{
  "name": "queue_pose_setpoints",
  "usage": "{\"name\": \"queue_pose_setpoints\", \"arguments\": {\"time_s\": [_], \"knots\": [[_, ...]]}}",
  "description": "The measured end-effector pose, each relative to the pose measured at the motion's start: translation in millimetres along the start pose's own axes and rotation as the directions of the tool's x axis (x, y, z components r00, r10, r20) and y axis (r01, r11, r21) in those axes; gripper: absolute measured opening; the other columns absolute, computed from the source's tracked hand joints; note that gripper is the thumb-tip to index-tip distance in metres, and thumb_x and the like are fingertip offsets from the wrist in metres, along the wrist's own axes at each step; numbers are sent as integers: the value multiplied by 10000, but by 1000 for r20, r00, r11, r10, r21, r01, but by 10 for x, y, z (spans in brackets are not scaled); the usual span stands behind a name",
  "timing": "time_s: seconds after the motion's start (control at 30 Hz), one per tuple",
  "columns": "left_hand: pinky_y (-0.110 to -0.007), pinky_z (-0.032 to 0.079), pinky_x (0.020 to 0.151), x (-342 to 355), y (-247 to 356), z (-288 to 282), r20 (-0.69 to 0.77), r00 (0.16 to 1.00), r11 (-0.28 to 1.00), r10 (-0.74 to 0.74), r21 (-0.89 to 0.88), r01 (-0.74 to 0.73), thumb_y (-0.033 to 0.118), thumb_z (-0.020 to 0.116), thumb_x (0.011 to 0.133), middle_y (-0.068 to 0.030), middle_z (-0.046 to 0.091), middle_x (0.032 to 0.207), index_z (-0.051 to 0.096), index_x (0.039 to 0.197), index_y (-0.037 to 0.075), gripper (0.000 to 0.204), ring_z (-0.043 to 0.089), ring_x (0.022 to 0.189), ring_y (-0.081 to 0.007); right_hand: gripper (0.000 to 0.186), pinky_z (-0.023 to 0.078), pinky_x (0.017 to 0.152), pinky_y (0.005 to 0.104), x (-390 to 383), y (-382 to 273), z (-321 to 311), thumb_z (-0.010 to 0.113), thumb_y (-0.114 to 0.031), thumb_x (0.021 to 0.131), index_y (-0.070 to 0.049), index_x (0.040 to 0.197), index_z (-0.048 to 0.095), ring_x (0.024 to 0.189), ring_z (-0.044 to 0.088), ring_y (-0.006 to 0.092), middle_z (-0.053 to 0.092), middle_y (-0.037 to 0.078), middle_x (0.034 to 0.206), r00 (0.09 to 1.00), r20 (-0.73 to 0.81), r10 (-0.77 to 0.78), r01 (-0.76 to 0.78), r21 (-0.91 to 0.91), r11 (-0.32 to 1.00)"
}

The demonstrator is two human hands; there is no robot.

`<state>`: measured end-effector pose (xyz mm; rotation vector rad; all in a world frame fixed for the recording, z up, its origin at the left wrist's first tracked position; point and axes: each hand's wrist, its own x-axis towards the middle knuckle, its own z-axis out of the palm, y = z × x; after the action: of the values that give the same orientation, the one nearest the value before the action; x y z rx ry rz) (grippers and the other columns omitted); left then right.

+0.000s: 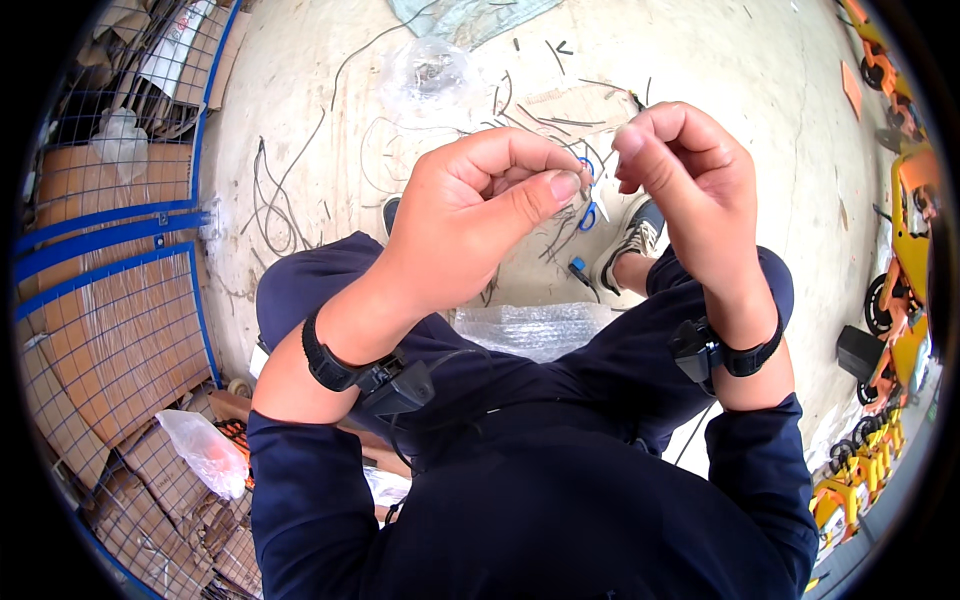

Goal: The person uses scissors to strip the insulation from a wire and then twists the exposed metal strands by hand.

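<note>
A head-worn fisheye looks steeply down toward the floor [800, 190].

Navy sleeves [310, 490] end above black, box-bearing wrist straps [325, 362].

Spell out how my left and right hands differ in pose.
The left hand reaches toward the picture's right; the right hand angles up and toward the left. The left hand's thumb tip sits lower in the view than the right hand's thumb tip.
Both hands are bare, with fingers curled and a black strap around the wrist.
</note>
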<state>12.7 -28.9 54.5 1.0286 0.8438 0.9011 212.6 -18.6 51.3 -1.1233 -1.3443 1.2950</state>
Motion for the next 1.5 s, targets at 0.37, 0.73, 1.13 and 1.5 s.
{"name": "queue_pose_setpoints", "arguments": {"time_s": [0.37, 0.73, 1.13, 1.5], "knots": [[-224, 470, 679, 41, -151, -33, -76, 892, 787, 446, 508, -350, 53, 694, 838, -42, 598, 868, 708, 950, 49, 113, 587, 743, -114, 206, 482, 706, 202, -118, 28, 160, 635, -143, 929, 13, 1063, 634, 781, 586, 53, 656, 30, 878, 975, 203, 91, -122, 145, 982], [-252, 435, 724, 22, -180, 32, 92, 830, 611, 551, 632, -476, -19, 690, 793, -68, 538, 949, 697, 969, 17, 180, 530, 830, -152, 231, 502, 798, 236, -52, 68, 130, 611, -125, 942, 6, 1126, 654, 888, 611, 87, 684, 58, 964, 978, 191, 87, -139, 280, 950], [-264, 475, 619, 62, -179, -21, 145, 803, 522, 578, 691, -500, 34, 685, 793, -89, 571, 925, 690, 927, 15, 136, 582, 734, -166, 245, 510, 681, 221, -17, 114, 105, 625, -155, 935, 22, 1103, 626, 729, 608, 82, 681, 57, 912, 926, 270, 263, -354, 386, 852], [-216, 451, 680, 32, -148, -115, 101, 912, 752, 397, 534, -386, 80, 639, 893, -84, 550, 1052, 622, 1085, -3, 210, 540, 767, -87, 182, 495, 679, 210, 35, -86, -49, 671, -112, 889, 9, 1025, 675, 740, 600, 67, 681, 24, 852, 906, 298, 301, -346, 110, 932]]}}
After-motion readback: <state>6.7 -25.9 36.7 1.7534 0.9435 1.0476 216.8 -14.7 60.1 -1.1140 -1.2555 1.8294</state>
